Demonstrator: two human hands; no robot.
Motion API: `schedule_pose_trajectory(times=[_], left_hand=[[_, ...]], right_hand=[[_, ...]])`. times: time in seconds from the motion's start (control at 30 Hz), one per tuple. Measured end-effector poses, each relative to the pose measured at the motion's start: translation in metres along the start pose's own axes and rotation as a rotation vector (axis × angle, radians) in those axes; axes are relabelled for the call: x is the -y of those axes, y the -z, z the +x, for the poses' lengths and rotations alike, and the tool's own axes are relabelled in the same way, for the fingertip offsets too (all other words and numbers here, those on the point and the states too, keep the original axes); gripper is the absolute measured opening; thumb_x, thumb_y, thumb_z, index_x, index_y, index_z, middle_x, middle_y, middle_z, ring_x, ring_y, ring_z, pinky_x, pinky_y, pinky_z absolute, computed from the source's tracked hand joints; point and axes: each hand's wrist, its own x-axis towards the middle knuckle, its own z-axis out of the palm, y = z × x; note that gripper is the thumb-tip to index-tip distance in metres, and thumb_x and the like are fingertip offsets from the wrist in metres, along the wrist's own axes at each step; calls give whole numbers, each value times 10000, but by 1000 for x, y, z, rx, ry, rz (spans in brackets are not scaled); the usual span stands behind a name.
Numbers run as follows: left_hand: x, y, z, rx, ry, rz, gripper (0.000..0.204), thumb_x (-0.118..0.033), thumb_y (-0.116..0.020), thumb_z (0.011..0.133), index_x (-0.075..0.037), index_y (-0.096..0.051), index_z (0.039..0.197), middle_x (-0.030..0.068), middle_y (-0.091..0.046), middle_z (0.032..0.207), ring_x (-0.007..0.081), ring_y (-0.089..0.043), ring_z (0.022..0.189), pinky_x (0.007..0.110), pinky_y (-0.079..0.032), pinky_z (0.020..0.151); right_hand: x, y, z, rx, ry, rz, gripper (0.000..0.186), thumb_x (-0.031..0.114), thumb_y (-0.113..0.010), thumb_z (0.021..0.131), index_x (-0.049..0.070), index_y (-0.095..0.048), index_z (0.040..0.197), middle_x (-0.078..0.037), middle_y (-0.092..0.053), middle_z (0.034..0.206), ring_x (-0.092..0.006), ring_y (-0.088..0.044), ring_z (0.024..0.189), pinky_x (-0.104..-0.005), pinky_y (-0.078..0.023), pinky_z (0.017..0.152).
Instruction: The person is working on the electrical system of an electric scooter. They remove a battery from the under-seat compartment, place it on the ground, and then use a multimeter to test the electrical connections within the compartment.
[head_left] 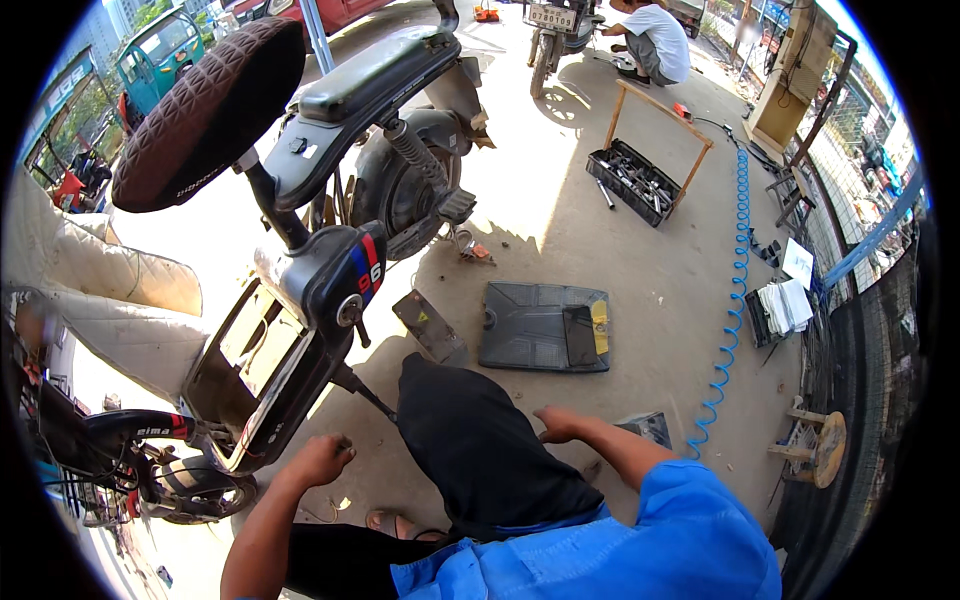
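Observation:
My left hand (322, 460) is near the electric scooter (300, 260) on the left, just right of its open frame compartment (255, 345). Its fingers are curled in, and whatever they may hold is hidden. Beside my raised knee, my right hand (562, 424) hangs with thumb and fingers apart and no object visible in it. A flat black plastic cover (540, 325) with a yellow label lies on the ground beyond my knee. Between it and the scooter rests a dark rectangular box (428, 325) with a small yellow mark. The scooter's quilted brown seat (215, 110) is tipped up.
An open black toolbox (640, 180) with a wooden handle holds several tools. A blue coiled hose (738, 290) runs along the right. Also there are a wooden stool (822, 450) and papers on a crate (785, 305). Another person (655, 42) crouches at a second scooter (550, 40).

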Motion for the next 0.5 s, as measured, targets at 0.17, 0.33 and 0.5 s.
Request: schedule_pose_trajectory(times=[0.17, 0.33, 0.5], left_hand=[[28, 13, -26, -97, -33, 75, 256, -216, -568, 898, 20, -663, 873, 237, -653, 808, 405, -649, 783, 458, -521, 713], [34, 40, -84, -122, 131, -96, 382, -336, -690, 820, 36, -646, 743, 223, -603, 666, 366, -629, 685, 438, -494, 674], [84, 30, -151, -85, 119, -405, 435, -362, -717, 822, 20, -689, 1028, 110, -708, 899, 227, -662, 846, 370, -506, 758]], right_hand=[[36, 67, 14, -143, -17, 47, 403, 259, -664, 797, -24, -680, 1083, -234, -697, 958, -390, -662, 967, -437, -522, 871], [53, 112, 38, -332, 306, 160, 375, 307, -686, 802, -37, -665, 950, -291, -650, 964, -471, -580, 1004, -480, -496, 788], [53, 136, 68, -282, 412, 315, 357, 268, -688, 817, -58, -654, 961, -287, -654, 898, -404, -659, 892, -441, -507, 763]])
